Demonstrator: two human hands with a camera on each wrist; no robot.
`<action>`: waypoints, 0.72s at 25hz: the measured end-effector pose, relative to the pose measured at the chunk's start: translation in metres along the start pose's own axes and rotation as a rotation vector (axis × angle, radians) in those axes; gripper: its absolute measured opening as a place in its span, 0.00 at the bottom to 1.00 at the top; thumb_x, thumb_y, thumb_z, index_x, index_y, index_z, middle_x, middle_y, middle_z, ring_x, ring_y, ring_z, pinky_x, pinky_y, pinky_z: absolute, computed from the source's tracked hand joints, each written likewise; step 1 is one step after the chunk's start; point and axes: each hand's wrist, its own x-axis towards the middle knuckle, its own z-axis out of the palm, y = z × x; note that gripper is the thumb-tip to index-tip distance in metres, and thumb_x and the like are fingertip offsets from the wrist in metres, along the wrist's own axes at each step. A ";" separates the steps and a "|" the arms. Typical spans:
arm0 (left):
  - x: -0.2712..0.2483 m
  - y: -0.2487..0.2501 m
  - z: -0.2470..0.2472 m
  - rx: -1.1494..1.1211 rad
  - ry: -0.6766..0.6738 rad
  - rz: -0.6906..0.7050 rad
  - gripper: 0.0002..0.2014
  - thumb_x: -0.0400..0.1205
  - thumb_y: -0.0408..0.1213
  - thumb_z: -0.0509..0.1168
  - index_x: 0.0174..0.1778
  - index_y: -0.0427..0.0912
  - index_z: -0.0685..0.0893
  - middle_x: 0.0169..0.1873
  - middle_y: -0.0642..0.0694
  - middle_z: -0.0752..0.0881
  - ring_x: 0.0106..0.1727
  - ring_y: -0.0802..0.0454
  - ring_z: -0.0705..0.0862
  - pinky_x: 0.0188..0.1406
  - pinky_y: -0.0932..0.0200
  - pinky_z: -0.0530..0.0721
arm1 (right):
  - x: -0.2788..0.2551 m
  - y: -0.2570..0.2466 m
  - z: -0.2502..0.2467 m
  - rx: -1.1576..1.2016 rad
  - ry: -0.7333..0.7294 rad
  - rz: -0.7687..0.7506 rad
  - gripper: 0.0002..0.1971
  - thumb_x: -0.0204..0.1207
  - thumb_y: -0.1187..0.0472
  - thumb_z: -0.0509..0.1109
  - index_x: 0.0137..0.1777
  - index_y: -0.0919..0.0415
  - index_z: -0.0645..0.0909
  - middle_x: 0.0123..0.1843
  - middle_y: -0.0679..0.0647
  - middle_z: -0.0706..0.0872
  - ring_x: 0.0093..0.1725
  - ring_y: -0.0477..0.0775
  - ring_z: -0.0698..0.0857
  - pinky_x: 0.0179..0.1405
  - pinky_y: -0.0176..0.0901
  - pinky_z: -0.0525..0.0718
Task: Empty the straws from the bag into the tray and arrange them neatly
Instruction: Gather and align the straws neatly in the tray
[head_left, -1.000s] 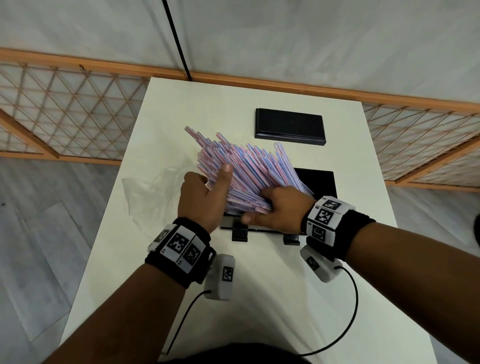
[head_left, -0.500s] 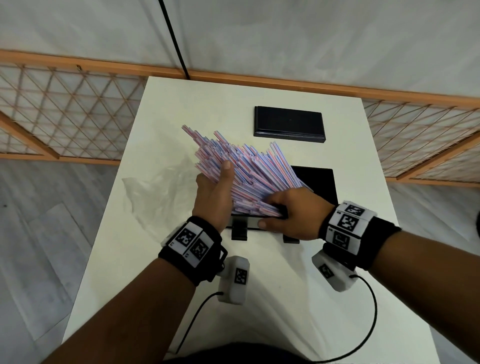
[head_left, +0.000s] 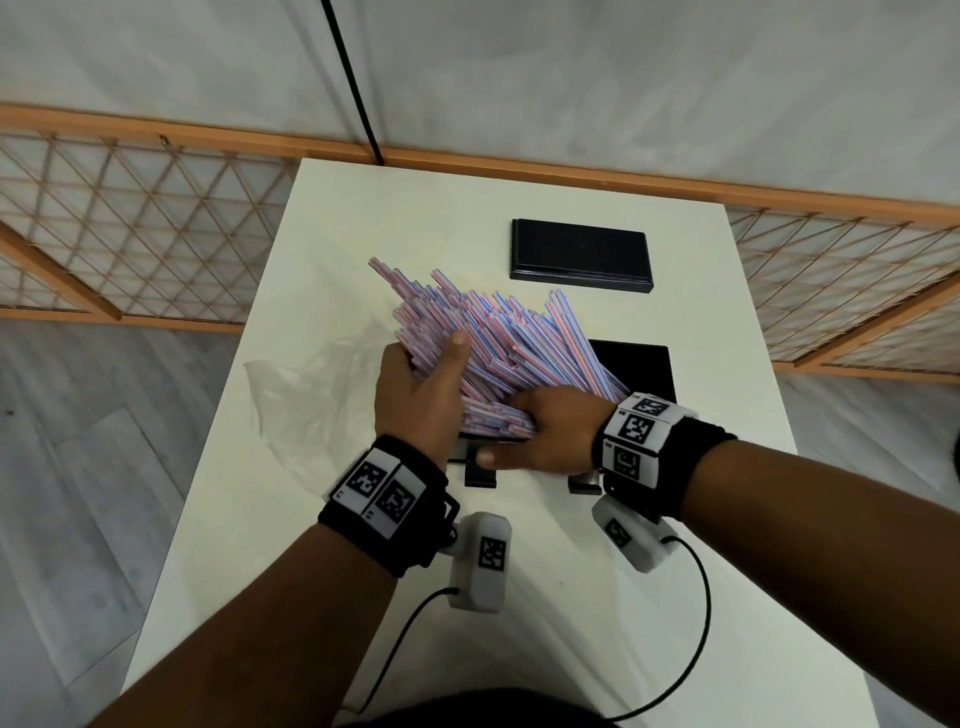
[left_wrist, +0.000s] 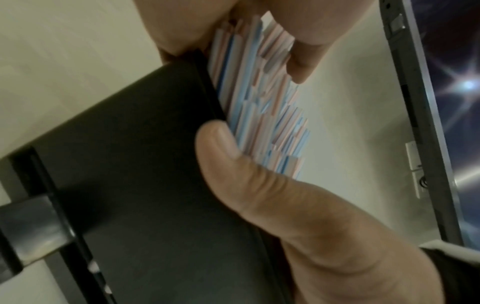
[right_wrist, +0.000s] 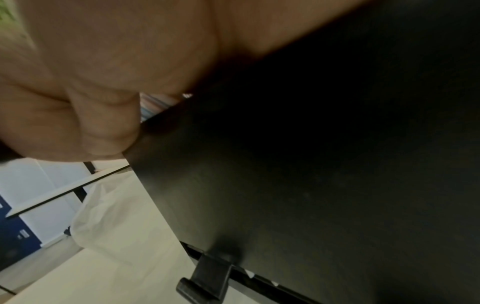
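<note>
Since a moment ago, our left hand (head_left: 415, 395) slid up the straws (head_left: 498, 343), fingers wrapped round them. Our right hand (head_left: 550, 436) gripped their near ends over the black tray (head_left: 644, 364) mid-bench. Loose far ends fanned out; tipping could spill them onto the bench (head_left: 291, 519).

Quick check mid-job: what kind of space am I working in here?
Probably a staged indoor recording corner, not a kitchen or shop: a plain white table against a bare wall, wooden lattice panels on both sides, and only the straws, black tray and bag laid out.
</note>
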 end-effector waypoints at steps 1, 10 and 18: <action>0.002 -0.001 0.000 -0.016 0.002 -0.006 0.28 0.66 0.63 0.75 0.58 0.52 0.87 0.54 0.49 0.93 0.57 0.45 0.91 0.62 0.36 0.87 | 0.000 -0.001 0.000 0.042 -0.004 -0.022 0.23 0.68 0.27 0.69 0.50 0.44 0.80 0.45 0.42 0.85 0.48 0.49 0.84 0.48 0.42 0.80; 0.000 0.001 0.001 0.146 -0.001 0.000 0.39 0.68 0.72 0.61 0.66 0.48 0.87 0.58 0.48 0.91 0.60 0.47 0.89 0.68 0.40 0.84 | 0.005 -0.004 -0.007 -0.006 0.115 -0.047 0.26 0.62 0.25 0.72 0.43 0.48 0.79 0.40 0.44 0.84 0.43 0.48 0.83 0.45 0.42 0.80; 0.000 0.009 -0.008 0.063 0.048 0.018 0.42 0.59 0.62 0.78 0.68 0.50 0.77 0.58 0.48 0.88 0.58 0.49 0.89 0.61 0.39 0.88 | -0.031 0.004 -0.006 -0.089 0.322 -0.197 0.27 0.68 0.39 0.77 0.63 0.53 0.82 0.52 0.48 0.88 0.51 0.53 0.86 0.50 0.40 0.81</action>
